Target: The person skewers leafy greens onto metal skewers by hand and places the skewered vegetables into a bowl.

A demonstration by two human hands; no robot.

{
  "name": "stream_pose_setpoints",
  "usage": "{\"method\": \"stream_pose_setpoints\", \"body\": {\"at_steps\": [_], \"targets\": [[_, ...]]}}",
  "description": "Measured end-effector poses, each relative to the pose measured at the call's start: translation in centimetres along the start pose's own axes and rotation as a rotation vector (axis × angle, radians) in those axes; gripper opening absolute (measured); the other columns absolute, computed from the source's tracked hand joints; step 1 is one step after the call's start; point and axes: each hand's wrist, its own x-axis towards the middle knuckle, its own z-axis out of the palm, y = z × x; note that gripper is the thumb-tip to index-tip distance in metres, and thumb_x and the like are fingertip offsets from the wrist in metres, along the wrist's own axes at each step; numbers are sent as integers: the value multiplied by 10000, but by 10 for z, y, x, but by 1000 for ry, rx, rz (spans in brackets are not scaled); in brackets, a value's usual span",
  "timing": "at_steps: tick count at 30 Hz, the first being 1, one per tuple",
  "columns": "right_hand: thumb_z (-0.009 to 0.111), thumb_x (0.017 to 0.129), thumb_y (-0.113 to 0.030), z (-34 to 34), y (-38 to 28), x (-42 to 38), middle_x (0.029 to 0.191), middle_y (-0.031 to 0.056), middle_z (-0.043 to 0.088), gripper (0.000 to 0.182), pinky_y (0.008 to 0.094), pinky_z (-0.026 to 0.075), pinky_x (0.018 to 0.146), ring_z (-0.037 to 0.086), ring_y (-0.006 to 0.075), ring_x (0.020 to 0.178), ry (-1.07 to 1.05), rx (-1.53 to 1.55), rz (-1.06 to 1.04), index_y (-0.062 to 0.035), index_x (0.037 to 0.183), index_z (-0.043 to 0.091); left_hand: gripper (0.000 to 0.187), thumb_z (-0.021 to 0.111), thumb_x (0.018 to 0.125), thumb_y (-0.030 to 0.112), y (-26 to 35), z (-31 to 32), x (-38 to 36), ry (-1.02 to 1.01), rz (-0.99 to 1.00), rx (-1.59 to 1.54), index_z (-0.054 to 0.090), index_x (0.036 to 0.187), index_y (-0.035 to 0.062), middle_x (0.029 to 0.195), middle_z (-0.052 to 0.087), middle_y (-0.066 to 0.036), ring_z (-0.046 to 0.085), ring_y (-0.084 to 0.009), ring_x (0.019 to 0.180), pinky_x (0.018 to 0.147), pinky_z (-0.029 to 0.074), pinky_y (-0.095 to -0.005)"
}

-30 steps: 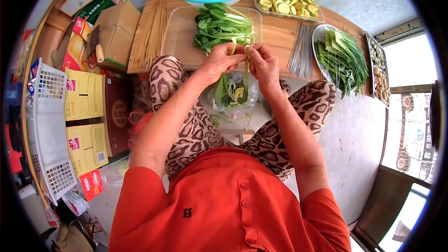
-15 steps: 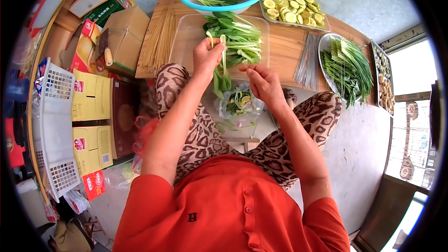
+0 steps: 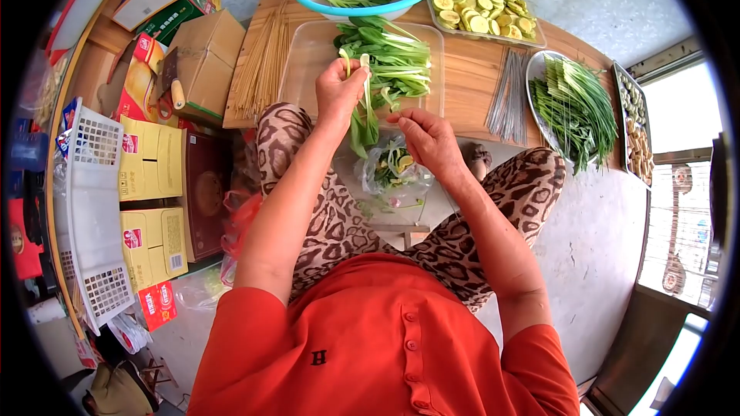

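Note:
My left hand (image 3: 339, 92) is closed on leafy greens (image 3: 362, 129), whose pale stems stick up above the fingers and whose leaves hang down over the table's edge. To its right my right hand (image 3: 425, 139) has its fingers pinched together; what they hold, if anything, is too small to name. Behind both hands, a clear plastic tray (image 3: 307, 40) holds a pile of green leafy vegetables (image 3: 397, 58). Below the hands, between the knees, is a clear plastic bag (image 3: 393, 168) with green and yellowish scraps inside.
A blue-rimmed bowl (image 3: 362, 11) of greens stands behind the tray. Wooden skewers (image 3: 264, 62) lie left, metal skewers (image 3: 509, 96) right. Farther right are sliced vegetables (image 3: 478, 8), a plate of chives (image 3: 574, 108) and a filled tray (image 3: 636, 131). Boxes (image 3: 150, 162) stand at left.
My right hand has shifted slightly left and down, its fingertips nearer the greens. My left hand still grips the greens, a little further left.

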Motion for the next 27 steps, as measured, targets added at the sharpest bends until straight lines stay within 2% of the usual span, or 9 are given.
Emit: {"method": "stream_pose_setpoints", "body": {"at_steps": [5,7,8,14,16,18,20,27], "targets": [[504,947,-149,0,-1,0,594,-62,445,226,210,329,464,392,32,517,-5,-2,12,-3,1040,648,95,651,820,89,-2,0,1,-2,27,45,617,867,14,692,605,-2,465,-46,511,464,365,-209],[503,947,-149,0,0,1,588,-64,440,227,210,325,461,388,31,513,-3,-8,10,-3,1041,650,87,636,855,80,-3,0,1,-13,30,92,596,914,29,763,616,-9,413,-15,510,423,264,-186],[501,948,-149,0,0,1,581,-65,434,229,209,320,459,383,31,509,0,-13,7,-4,1042,651,87,636,855,80,-3,-1,0,-13,29,92,596,914,29,763,616,-9,413,-15,510,423,264,-186],[497,950,-144,1,0,0,567,-73,419,229,210,310,451,372,27,499,2,-11,19,-3,1041,653,86,638,848,76,-3,0,-1,-27,69,102,594,901,24,726,590,2,425,-27,512,443,297,-197],[496,951,-144,1,-1,0,566,-73,418,230,210,307,449,371,26,497,4,1,20,-2,1040,653,70,652,814,55,-3,2,0,24,149,139,602,843,16,653,585,-1,491,-53,484,436,382,-225],[496,951,-144,1,-1,0,566,-73,418,230,210,305,447,369,25,495,5,13,22,-1,1038,654,69,647,818,50,-2,2,-2,21,180,152,592,836,12,652,585,-6,503,-60,476,432,385,-230],[481,969,-158,3,0,1,493,-68,384,235,199,260,405,333,25,411,14,1,16,-2,1065,629,70,642,823,45,-2,2,-3,19,212,166,583,829,7,651,585,-10,515,-66,469,427,389,-234],[470,970,-165,3,-1,-1,477,-64,381,242,201,262,403,333,25,405,18,13,22,-5,1051,633,91,632,831,33,-3,5,-4,16,275,227,546,816,9,659,588,-22,541,-83,455,425,395,-245]]}}
